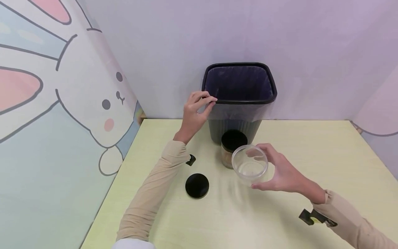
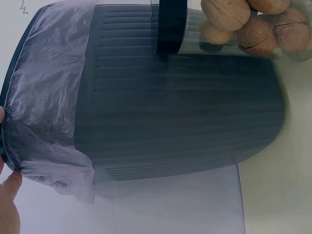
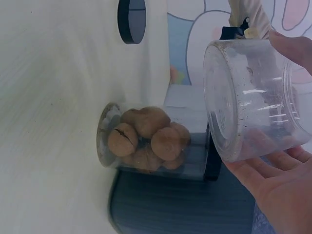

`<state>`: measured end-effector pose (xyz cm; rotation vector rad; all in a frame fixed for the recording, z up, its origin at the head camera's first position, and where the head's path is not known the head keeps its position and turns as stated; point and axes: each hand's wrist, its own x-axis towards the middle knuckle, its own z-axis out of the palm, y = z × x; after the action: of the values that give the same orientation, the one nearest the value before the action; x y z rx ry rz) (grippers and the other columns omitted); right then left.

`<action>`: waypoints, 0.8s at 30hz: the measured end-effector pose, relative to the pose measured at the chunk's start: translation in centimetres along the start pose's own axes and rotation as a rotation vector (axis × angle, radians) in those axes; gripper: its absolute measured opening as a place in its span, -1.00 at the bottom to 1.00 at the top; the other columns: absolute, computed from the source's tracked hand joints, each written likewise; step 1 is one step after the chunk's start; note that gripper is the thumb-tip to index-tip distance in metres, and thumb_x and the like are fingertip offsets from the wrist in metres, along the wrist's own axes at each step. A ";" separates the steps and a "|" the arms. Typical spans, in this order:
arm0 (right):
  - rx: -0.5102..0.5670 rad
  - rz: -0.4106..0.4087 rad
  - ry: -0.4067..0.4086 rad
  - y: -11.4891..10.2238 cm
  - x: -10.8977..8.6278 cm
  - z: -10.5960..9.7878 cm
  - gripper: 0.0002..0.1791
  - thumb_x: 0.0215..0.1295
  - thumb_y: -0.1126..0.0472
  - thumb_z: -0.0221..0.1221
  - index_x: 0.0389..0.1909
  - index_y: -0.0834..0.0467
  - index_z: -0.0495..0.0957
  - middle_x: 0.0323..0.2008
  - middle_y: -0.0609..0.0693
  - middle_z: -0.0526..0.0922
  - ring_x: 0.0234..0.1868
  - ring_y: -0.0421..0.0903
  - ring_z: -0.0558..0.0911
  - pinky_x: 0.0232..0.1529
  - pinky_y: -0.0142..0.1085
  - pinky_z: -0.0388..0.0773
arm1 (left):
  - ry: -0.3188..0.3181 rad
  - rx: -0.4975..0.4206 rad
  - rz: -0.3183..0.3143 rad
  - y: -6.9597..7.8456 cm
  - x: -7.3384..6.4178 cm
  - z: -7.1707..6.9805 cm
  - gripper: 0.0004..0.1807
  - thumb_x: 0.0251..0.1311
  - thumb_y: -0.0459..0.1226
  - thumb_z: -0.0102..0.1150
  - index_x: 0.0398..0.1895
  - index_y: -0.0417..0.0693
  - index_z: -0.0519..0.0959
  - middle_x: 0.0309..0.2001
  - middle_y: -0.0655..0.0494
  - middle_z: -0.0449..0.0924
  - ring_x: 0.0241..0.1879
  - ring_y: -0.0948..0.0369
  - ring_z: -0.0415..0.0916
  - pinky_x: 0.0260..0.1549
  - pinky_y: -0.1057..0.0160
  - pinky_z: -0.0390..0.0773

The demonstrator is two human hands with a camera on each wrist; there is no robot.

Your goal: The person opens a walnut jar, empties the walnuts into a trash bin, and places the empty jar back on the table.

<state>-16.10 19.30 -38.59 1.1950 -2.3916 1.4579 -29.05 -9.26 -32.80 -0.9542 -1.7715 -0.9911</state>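
Note:
My left hand [image 1: 196, 112] pinches the front left rim of a dark trash bin [image 1: 242, 102], which has a thin clear liner [image 2: 48, 97] folded over its edge. In my right hand [image 1: 286, 174] is a clear plastic jar [image 3: 258, 97], lidless and apparently empty, gripped round its side between thumb and fingers. It is held above the table, in front of the bin. A second clear jar [image 3: 151, 141], holding several walnuts and topped with a black lid [image 1: 234, 139], stands against the bin's front. A loose black lid [image 1: 197, 185] lies on the table.
The pale yellow table [image 1: 217, 224] meets a plain light wall [image 1: 168, 55] behind the bin. To the left is a wall with a cartoon rabbit [image 1: 90, 90]. Dark straps [image 1: 315, 218] show at the beige sleeves.

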 end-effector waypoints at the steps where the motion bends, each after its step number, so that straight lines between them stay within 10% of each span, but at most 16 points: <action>1: 0.004 0.005 -0.004 0.1 -0.1 0.1 -0.01 -0.39 0.17 0.61 0.13 0.22 0.27 0.05 0.10 0.52 0.07 0.00 0.52 0.05 -0.37 0.44 | -0.001 -0.001 -0.001 0.0 0.0 0.0 -0.89 0.13 -0.41 0.27 -0.28 -0.19 0.71 -0.22 -0.04 0.57 -0.11 0.04 0.41 -0.01 0.16 0.39; 16: 0.039 0.073 -0.025 0.5 -1.1 2.5 -0.01 -0.40 0.17 0.60 0.13 0.16 0.25 0.07 0.07 0.50 0.10 -0.03 0.47 0.08 -0.31 0.39 | 0.037 -0.017 0.045 1.7 0.8 -0.1 -0.85 -0.06 -0.61 0.31 -0.38 -0.34 0.68 -0.30 -0.19 0.56 -0.20 -0.12 0.42 -0.13 -0.01 0.43; 24: 0.006 0.088 -0.054 1.0 -1.4 3.6 -0.01 -0.35 0.06 0.59 0.16 0.07 0.24 0.05 0.00 0.51 0.07 -0.03 0.51 0.02 -0.17 0.43 | 0.005 -0.004 -0.033 2.8 1.0 -0.7 -0.90 0.00 -0.56 0.29 -0.36 -0.38 0.65 -0.28 -0.17 0.53 -0.15 -0.06 0.42 -0.02 0.13 0.44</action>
<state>-14.76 17.53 -41.87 1.1584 -2.5077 1.4771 -26.67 -8.58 -31.06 -0.9270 -1.7870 -1.0170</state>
